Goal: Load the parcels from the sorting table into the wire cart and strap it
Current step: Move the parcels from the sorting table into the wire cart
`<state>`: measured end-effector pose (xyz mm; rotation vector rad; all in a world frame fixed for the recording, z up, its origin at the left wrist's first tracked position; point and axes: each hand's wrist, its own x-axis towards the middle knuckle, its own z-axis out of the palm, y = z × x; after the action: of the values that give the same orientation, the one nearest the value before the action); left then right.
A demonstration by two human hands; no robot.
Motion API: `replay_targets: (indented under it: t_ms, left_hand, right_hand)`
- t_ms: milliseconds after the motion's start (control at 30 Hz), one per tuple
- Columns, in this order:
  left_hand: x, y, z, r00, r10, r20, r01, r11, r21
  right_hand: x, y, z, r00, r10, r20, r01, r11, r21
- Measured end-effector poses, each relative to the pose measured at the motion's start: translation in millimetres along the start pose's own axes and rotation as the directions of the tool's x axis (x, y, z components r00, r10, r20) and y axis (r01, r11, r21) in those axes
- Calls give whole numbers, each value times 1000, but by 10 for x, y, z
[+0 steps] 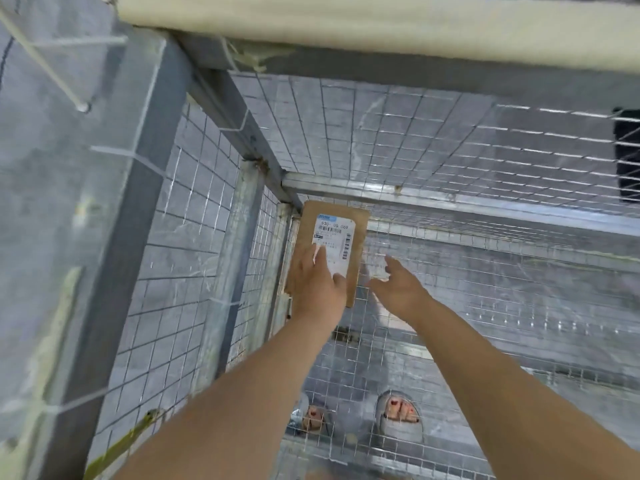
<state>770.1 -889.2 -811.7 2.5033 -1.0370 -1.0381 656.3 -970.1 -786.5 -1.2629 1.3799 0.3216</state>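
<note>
The left hand lies flat on a brown parcel, fingers stretched forward over the lower part of its white shipping label and thumb spread toward the parcel's right edge. The palm presses on the top face; the fingers do not curl around an edge, so it is a flat, open-palmed hold rather than a clenched one. The right hand hangs just beside the parcel's right edge, released, fingers spread and loosely bent, apart from the cardboard and holding nothing.

The parcel is a thin, flat cardboard piece. Its long axis runs away from the person, from near the left wrist toward the far corner of the wire cart; its short axis runs left to right. The label faces up, its printed numbers at the far end, a barcode strip along its right side. The parcel sits deep inside the cart, in the far left corner of the bottom, its left edge close against the left mesh wall and its far end near the metal frame bar of the far wall. Whether it rests fully on the mesh floor or is held slightly above it, I cannot tell.

Both bare forearms reach down into the cart from the near side. Grey floor shows through the mesh, and the person's toes in open-toed footwear show through the near mesh. A yellow-green strap hangs at the lower left outside the cart. A pale beige surface runs across the top of the view.
</note>
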Motion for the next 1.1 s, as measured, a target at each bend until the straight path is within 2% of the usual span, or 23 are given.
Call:
replay_targets:
  t_ms: [67,267,400,500,600,767,900,1100]
  left_hand:
    - [-145,207,-72,997,2,72,-5,999,43]
    - [-748,908,-613,935,215,283,-253,962,104]
    - [-1193,1426,-1388,879,353,320,-408,904,124]
    - [-1626,1828,-2102,832,476,284,-534,826,181]
    - [-2130,2178,-2723,778,575,255,-624,754,204]
    - [-2900,2580,-3334,633,715,298,-772,559,301]
    - [-3584,2939,-3588,484,814,320,-867,397,300]
    - [-4837,3287,-3662,218,909,354,-947,110,300]
  right_hand:
    - [-193,-27,-107,999,-22,-31,19,998,-67]
    - [-1073,-167,-491,991,-103,-86,82,973,-215]
    - [-2097,-457,-825,975,-142,-173,106,973,-204]
    - [-2989,-595,-978,954,-133,-270,98,986,-138]
    - [-3820,-621,-1084,936,-136,-323,89,983,-158]
    - [-4982,-591,-1399,861,-159,-483,79,980,-180]
    - [-5792,-454,-1603,792,-151,-591,25,976,-216]
    - [-6973,-106,-1416,616,-202,-761,45,974,-222]
